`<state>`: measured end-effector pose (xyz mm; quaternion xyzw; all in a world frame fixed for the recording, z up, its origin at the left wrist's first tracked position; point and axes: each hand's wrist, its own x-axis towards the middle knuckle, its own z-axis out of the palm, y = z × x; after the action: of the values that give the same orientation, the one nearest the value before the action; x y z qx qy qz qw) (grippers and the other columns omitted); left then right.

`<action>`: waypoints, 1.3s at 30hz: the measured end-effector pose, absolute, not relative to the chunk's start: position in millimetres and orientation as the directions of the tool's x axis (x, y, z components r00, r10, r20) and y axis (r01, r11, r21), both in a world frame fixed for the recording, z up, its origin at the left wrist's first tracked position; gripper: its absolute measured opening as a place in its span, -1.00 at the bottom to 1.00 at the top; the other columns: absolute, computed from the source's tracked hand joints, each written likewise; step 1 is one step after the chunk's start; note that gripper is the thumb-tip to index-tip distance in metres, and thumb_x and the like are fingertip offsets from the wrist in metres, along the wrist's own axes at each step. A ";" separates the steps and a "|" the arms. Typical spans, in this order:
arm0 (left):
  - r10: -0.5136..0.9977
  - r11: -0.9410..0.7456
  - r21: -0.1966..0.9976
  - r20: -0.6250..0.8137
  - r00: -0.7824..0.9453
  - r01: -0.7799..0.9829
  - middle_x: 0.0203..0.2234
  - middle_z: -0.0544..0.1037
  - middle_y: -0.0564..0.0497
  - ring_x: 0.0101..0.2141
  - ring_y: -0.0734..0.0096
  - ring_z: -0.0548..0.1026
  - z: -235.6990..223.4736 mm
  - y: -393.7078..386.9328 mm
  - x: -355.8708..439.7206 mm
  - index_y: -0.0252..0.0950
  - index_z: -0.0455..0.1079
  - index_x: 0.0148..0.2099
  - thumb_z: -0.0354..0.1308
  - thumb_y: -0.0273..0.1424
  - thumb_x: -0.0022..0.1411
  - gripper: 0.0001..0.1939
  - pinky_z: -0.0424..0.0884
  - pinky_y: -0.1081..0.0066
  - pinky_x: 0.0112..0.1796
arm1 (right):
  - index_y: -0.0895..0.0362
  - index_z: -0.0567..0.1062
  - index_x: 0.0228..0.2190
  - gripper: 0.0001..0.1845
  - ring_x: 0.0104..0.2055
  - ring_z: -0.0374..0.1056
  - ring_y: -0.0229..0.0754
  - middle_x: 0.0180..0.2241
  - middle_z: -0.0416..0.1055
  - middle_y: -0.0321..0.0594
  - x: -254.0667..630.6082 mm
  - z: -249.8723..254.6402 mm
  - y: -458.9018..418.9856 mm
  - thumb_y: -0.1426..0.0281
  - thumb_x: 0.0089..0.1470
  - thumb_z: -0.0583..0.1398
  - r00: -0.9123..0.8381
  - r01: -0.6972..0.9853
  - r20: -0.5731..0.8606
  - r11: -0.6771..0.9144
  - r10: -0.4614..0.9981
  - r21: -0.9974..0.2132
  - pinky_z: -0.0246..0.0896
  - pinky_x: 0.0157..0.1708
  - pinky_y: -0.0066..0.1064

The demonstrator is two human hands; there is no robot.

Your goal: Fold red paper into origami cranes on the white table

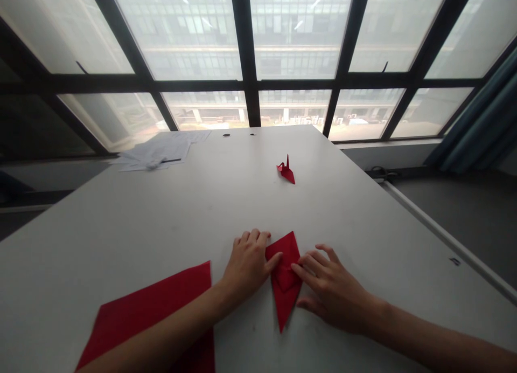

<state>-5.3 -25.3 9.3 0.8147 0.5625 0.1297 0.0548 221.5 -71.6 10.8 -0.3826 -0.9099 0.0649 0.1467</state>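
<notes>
A folded red paper piece, kite-shaped with a long point toward me, lies flat on the white table. My left hand rests on its left edge, thumb pressing the paper. My right hand presses its right side with fingertips on the middle fold. A finished red paper crane stands farther back on the table, apart from both hands. A flat red paper sheet lies at the near left, partly under my left forearm.
A loose stack of white papers lies at the table's far left corner. Two small dark holes mark the back edge. Large windows with dark frames stand behind; a blue curtain hangs at right.
</notes>
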 end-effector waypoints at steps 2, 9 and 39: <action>0.938 -0.345 0.294 0.135 0.318 0.891 -0.16 0.49 -0.09 -0.11 0.08 0.39 8.9 -21.3 -5.5 -0.26 0.40 0.00 0.21 -0.19 0.26 -0.66 0.24 0.16 -0.08 | 0.05 0.40 0.09 -0.51 0.13 0.24 0.04 0.07 0.38 -0.08 222.1 10.0 -67.8 0.10 0.22 0.19 -0.661 0.668 0.209 0.692 0.721 -0.275 -0.04 0.23 0.03; 0.951 -0.309 0.382 0.125 0.282 0.871 -0.21 0.48 -0.07 -0.15 0.08 0.38 8.6 -22.3 -3.6 -0.25 0.40 -0.18 0.30 -0.23 0.17 -0.75 0.25 0.15 -0.12 | -0.03 0.41 0.06 -0.59 0.28 0.09 0.04 0.22 0.28 -0.16 230.5 4.3 -57.8 0.09 0.26 0.12 -0.676 0.638 0.174 0.687 0.716 -0.348 -0.23 0.31 0.09; 0.593 -0.801 0.323 0.316 0.741 0.503 0.04 0.53 -0.06 0.05 0.27 0.44 7.3 -21.1 -9.2 -0.25 0.43 0.12 0.03 -0.47 0.40 -0.70 0.36 0.23 0.10 | 0.04 0.32 0.19 -0.49 0.27 0.13 -0.03 0.18 0.30 -0.08 226.3 4.1 -59.9 0.17 0.28 0.12 -0.682 0.615 0.205 0.703 0.702 -0.357 -0.30 0.36 0.07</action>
<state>-9.2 -21.1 7.3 0.9266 0.2958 0.2053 0.1089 226.3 -59.9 4.1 -0.3627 -0.9078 0.1307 0.1651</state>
